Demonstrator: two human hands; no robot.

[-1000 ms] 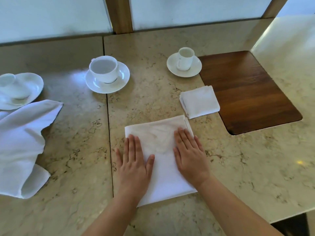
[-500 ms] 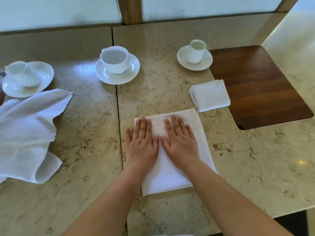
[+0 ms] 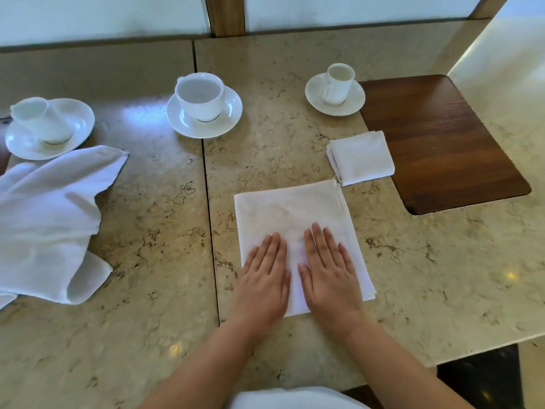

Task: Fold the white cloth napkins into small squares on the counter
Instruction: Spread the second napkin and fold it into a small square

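Now flat, fingers straight, gripping nothing: left hand (image 3: 263, 286) and right hand (image 3: 329, 276) pressing half-folded napkin (image 3: 290, 212) on marble counter (image 3: 427, 276); smooth outward from palms, then fold beside finished square (image 3: 361, 157).

Half-folded napkin (image 3: 290, 215) lies flat on the stone bench (image 3: 442, 276). Left hand (image 3: 262, 278) and right hand (image 3: 331, 274) press on its near half, palms down, fingers straight, side by side. A small folded napkin (image 3: 361, 157) sits just beyond its far right corner, overlapping the edge of a wooden inlay (image 3: 442, 143). Unfolded cloth (image 3: 50, 222) lies rumpled at far left. Three white cups on saucers stand behind: left (image 3: 41, 122), middle (image 3: 200, 97), right (image 3: 339, 82).
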